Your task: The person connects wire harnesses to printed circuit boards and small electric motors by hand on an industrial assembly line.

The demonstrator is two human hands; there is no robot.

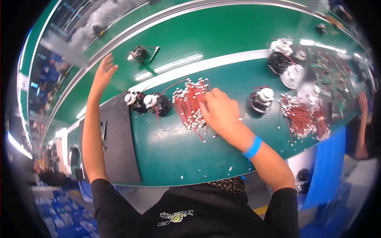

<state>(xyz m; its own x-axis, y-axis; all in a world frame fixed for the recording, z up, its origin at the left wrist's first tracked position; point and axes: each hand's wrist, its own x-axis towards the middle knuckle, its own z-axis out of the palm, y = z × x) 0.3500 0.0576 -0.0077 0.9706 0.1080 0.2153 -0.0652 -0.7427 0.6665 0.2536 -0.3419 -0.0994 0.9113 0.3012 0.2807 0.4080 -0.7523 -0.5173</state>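
My left hand (105, 73) is raised at the far left, fingers apart and nothing in it, beside a small device (138, 53) with a green board on the far green strip. At the middle of the bench my right hand (221, 111) reaches into a pile of red wires (188, 103) with white connectors. Its fingers are curled down and closed on the right side of the pile; how many wires they grip is hidden. Left of the pile stand two black round units with white tops (158, 104). Another such unit (261, 100) stands right of my hand.
More wire bundles (299, 117) lie at the right, near stacked black-and-white units (281, 57) and scattered green boards (331, 75). A dark mat (119, 146) covers the bench's left part. Another person's arm (362, 127) shows at the right edge. White scraps dot the bench front.
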